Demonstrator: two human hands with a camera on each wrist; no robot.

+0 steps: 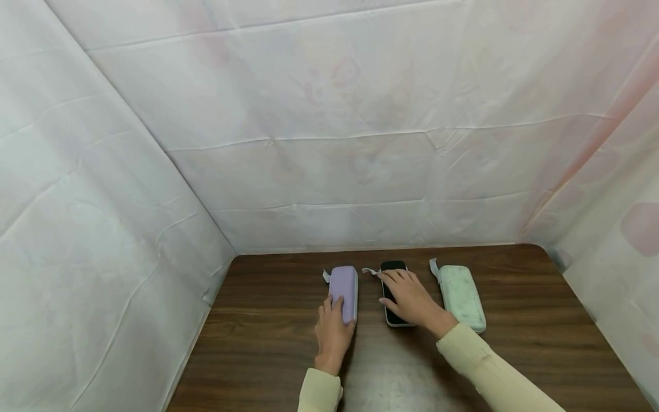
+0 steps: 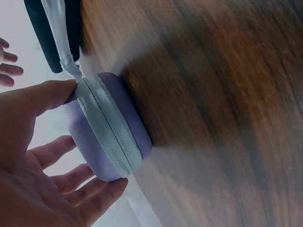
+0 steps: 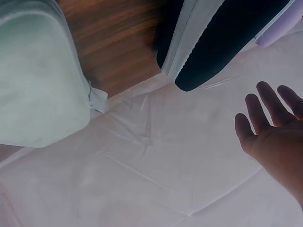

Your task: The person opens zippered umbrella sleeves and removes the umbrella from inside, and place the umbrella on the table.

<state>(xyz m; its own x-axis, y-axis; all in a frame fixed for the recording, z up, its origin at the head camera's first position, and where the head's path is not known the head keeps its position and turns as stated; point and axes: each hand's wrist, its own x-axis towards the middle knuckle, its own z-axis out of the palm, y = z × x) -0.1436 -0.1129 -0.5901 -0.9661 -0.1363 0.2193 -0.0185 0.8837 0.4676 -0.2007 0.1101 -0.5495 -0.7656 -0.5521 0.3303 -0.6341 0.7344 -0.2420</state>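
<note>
Three zip cases lie in a row on a brown wooden table (image 1: pixel 268 332). My left hand (image 1: pixel 333 333) grips the near end of the purple zip case (image 1: pixel 343 281). In the left wrist view, the thumb is on one side of the purple case (image 2: pixel 92 137) and the fingers are on the other, with its grey zip band facing the camera. Above the black zip case (image 1: pixel 395 318), my right hand (image 1: pixel 411 298) hovers with loosely spread fingers. The right wrist view shows this hand (image 3: pixel 277 130) apart from the black case (image 3: pixel 213 52), holding nothing.
A pale green marbled zip case (image 1: pixel 462 294) lies to the right, beside the right forearm. Light strap loops (image 1: pixel 434 266) stick out from the cases' left sides. White sheeting (image 1: pixel 360 171) hangs behind the table's far edge and along both sides.
</note>
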